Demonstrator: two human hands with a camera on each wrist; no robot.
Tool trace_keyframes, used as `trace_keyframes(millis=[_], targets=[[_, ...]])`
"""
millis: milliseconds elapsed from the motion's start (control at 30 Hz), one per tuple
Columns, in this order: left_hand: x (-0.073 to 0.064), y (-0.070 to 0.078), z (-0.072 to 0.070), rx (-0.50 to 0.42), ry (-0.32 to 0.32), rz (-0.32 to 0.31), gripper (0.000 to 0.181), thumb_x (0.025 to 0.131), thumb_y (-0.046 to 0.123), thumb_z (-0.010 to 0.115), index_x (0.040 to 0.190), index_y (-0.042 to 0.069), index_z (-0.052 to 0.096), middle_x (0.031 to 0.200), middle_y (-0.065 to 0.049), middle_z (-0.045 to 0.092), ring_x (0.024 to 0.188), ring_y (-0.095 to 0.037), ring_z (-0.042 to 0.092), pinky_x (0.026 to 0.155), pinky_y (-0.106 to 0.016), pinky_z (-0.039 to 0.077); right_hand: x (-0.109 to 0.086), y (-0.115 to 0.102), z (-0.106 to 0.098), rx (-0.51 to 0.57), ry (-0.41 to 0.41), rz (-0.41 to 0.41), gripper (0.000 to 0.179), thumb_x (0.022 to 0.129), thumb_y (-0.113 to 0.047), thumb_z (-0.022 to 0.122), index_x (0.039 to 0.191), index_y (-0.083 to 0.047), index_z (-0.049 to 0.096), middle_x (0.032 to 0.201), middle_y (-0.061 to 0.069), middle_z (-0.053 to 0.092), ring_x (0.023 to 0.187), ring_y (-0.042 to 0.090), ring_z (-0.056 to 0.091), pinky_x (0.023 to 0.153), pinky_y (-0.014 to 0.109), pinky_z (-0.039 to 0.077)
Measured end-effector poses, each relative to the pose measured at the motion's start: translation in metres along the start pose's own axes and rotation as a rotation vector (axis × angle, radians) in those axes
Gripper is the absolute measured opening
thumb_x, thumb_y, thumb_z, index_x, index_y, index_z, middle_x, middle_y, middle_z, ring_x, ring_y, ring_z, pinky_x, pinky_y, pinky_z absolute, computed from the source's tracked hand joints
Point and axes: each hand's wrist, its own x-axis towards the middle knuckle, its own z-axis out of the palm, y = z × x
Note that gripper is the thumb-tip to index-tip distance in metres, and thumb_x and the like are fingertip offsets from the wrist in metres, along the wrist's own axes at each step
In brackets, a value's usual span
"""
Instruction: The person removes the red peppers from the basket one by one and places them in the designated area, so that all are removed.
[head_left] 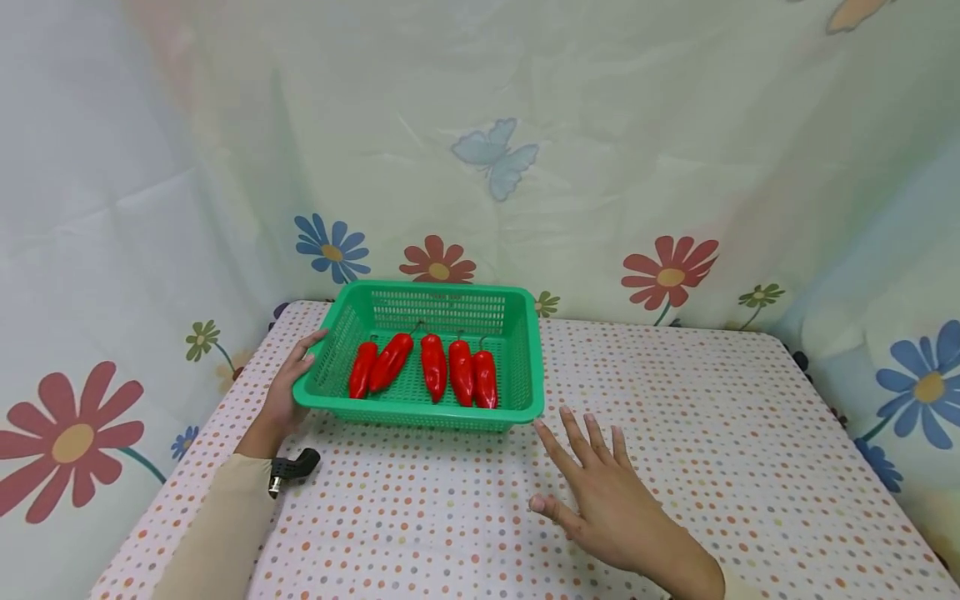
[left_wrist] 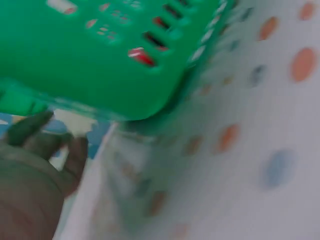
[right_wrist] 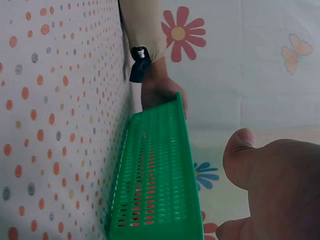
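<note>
A green plastic basket (head_left: 531,358) with slotted sides stands toward the back of the table, left of centre. Several red peppers (head_left: 433,367) with thin stems lie side by side on its floor. My left hand (head_left: 285,392) is at the basket's left end, its fingers lying along the outside by the rim; in the left wrist view the fingertips (left_wrist: 42,120) reach close to the green edge. Near the basket's front right corner hovers my right hand (head_left: 607,500), fingers spread, holding nothing. Its thumb (right_wrist: 240,155) shows beside the basket in the right wrist view.
A white cloth with coloured dots covers the table (head_left: 675,417). Behind and on both sides hangs a pale curtain (head_left: 585,167) printed with flowers and butterflies. A dark strap with a small device (head_left: 292,471) sits on the left wrist.
</note>
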Motion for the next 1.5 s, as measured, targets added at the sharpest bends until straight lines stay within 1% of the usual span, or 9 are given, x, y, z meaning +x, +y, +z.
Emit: trace_keyframes(millis=[133,233,333,400,533,667,1000,1233,1500], targets=[[-0.001,0.003,0.008,-0.018,0.019,0.006,0.054,0.104,0.034,0.026,0.157,0.03,0.017,0.164,-0.005,0.005,0.149,-0.033,0.013,0.115,-0.045,0.028,0.029,-0.004,-0.011,0.019,0.048,-0.043,0.074,0.093,-0.058,0.055,0.154,-0.022,0.034,0.155,0.016,0.04,0.138,0.043,0.042,0.108,0.062,0.035],[-0.002,0.005,0.01,-0.015,0.052,-0.008,0.054,0.103,0.035,0.027,0.157,0.033,0.018,0.164,-0.003,0.007,0.148,-0.034,0.014,0.114,-0.049,0.028,0.062,-0.004,-0.015,0.087,0.183,-0.068,0.056,0.092,-0.043,0.066,0.14,-0.015,0.056,0.124,0.01,0.069,0.098,0.03,0.071,0.081,0.044,0.056],[-0.002,0.004,0.009,-0.001,0.064,-0.008,0.055,0.103,0.035,0.026,0.157,0.033,0.018,0.164,-0.003,0.009,0.146,-0.031,0.018,0.109,-0.042,0.032,0.096,0.0,-0.011,0.186,0.309,-0.084,0.034,0.09,-0.029,0.071,0.119,-0.01,0.07,0.091,0.004,0.077,0.067,0.014,0.066,0.06,0.029,0.052],[-0.001,0.001,0.008,0.008,0.066,-0.007,0.055,0.103,0.035,0.025,0.157,0.033,0.018,0.164,-0.004,0.009,0.145,-0.03,0.019,0.108,-0.04,0.032,0.117,0.003,-0.004,0.26,0.324,-0.067,0.027,0.09,-0.023,0.071,0.114,-0.009,0.071,0.085,0.003,0.075,0.065,0.011,0.063,0.058,0.026,0.049],[0.0,-0.005,0.007,0.008,0.072,-0.003,0.054,0.104,0.035,0.025,0.157,0.033,0.018,0.164,-0.004,0.009,0.146,-0.032,0.018,0.113,-0.049,0.028,0.154,0.004,0.01,0.345,0.24,0.011,0.032,0.09,-0.019,0.07,0.12,-0.008,0.066,0.091,0.007,0.074,0.073,0.016,0.066,0.061,0.027,0.051],[0.002,-0.01,0.008,0.001,0.068,0.0,0.054,0.104,0.034,0.025,0.157,0.033,0.018,0.164,-0.005,0.009,0.147,-0.033,0.017,0.115,-0.053,0.023,0.179,0.002,0.019,0.272,0.163,0.084,0.048,0.089,-0.019,0.071,0.133,-0.008,0.057,0.109,0.014,0.07,0.087,0.023,0.065,0.067,0.035,0.055],[0.0,0.001,0.009,0.011,0.076,0.012,0.055,0.103,0.03,0.023,0.158,0.028,0.017,0.164,-0.005,0.011,0.146,-0.03,0.019,0.116,-0.056,0.021,0.203,-0.008,0.028,0.099,-0.024,0.184,0.078,0.086,-0.028,0.074,0.151,-0.007,0.036,0.14,0.023,0.05,0.114,0.035,0.06,0.089,0.047,0.055],[0.002,0.002,0.012,-0.004,0.064,0.016,0.056,0.103,0.029,0.023,0.159,0.026,0.017,0.165,-0.003,0.01,0.147,-0.029,0.017,0.118,-0.056,0.018,0.205,-0.007,0.034,-0.016,-0.206,0.198,0.089,0.082,-0.032,0.078,0.154,-0.008,0.03,0.128,0.017,0.062,0.108,0.03,0.061,0.085,0.046,0.057],[0.002,0.001,0.009,-0.026,0.072,-0.002,0.055,0.104,0.029,0.024,0.158,0.029,0.017,0.164,-0.002,0.01,0.146,-0.028,0.017,0.118,-0.055,0.018,0.205,-0.007,0.037,0.073,-0.353,0.155,0.091,0.083,-0.015,0.07,0.157,-0.006,0.018,0.102,0.01,0.067,0.083,0.021,0.059,0.072,0.032,0.051]])
